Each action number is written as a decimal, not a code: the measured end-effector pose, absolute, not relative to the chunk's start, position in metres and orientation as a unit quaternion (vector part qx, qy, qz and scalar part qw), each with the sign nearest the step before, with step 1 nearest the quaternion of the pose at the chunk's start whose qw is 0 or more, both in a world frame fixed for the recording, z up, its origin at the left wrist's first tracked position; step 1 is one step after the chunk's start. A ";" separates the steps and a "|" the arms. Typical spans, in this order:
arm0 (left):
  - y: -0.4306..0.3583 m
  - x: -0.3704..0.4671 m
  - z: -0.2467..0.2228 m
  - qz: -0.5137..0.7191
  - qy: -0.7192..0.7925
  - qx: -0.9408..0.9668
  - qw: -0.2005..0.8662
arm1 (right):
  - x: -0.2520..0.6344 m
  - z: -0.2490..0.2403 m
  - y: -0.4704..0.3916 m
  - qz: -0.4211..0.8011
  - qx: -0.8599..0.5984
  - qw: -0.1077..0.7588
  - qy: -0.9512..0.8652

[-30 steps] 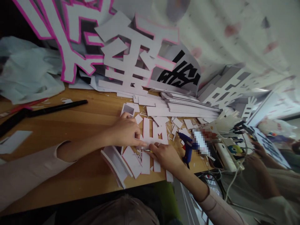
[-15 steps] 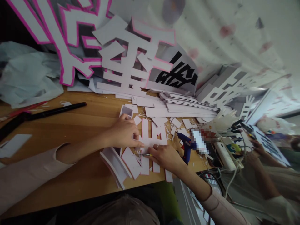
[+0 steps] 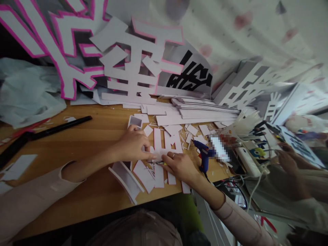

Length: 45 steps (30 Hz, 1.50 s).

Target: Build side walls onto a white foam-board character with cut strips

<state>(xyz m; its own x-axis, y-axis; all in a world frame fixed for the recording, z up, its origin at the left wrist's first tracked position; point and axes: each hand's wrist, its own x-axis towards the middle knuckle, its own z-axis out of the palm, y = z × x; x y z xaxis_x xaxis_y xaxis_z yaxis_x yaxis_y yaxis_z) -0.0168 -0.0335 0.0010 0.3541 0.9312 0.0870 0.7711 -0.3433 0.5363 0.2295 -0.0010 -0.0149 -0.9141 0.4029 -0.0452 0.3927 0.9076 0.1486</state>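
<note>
A flat white board character (image 3: 159, 143) with pink edges lies on the wooden table between my hands. My left hand (image 3: 135, 143) comes in from the left with bent fingers, the thumb and fingertips closed on a small white board piece (image 3: 151, 149) at the character's left edge. From the other side, my right hand (image 3: 180, 166) rests at the character's lower part, fingers curled together around something mostly hidden, a bit of yellow showing by the fingertips. Near my left wrist stands a curved white board part with raised walls (image 3: 125, 179). Cut pieces and thin trimmings (image 3: 145, 176) lie just below my hands.
A blue glue gun (image 3: 204, 155) stands right of my right hand, with cables beyond it. Stacked white strips (image 3: 200, 111) and large white characters (image 3: 130, 68) are at the back. A black bar (image 3: 61, 127) lies left. A co-worker's hands (image 3: 289, 159) are at the far right.
The view has shifted slightly. Both hands stay at the white character with nearly the same hold; my right hand has moved slightly left. The co-worker's hands at the right have moved.
</note>
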 end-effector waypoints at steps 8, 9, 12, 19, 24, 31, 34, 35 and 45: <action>-0.031 -0.016 0.001 0.177 0.545 0.788 0.226 | 0.233 -0.014 -0.002 0.041 0.210 0.000 0.977; -0.031 -0.016 0.002 0.172 0.548 0.787 0.225 | 0.232 -0.014 -0.003 0.038 0.211 0.000 0.977; -0.031 -0.016 0.002 0.165 0.550 0.789 0.221 | 0.232 -0.015 -0.002 0.035 0.218 0.004 0.975; -0.031 -0.017 0.000 0.177 0.543 0.789 0.227 | 0.229 -0.017 0.000 0.048 0.225 0.032 0.973; -0.031 -0.017 0.000 0.182 0.541 0.790 0.224 | 0.224 -0.012 0.000 0.048 0.234 0.093 0.967; -0.032 -0.017 0.003 0.172 0.545 0.788 0.231 | 0.213 -0.006 0.001 0.046 0.244 0.171 0.954; -0.032 -0.017 0.002 0.178 0.542 0.786 0.237 | 0.209 -0.002 0.001 0.053 0.243 0.199 0.948; -0.032 -0.017 0.001 0.181 0.543 0.785 0.237 | 0.208 -0.001 0.001 0.056 0.242 0.204 0.947; -0.031 -0.017 0.001 0.184 0.541 0.786 0.237 | 0.224 -0.016 0.006 0.050 0.215 0.110 0.969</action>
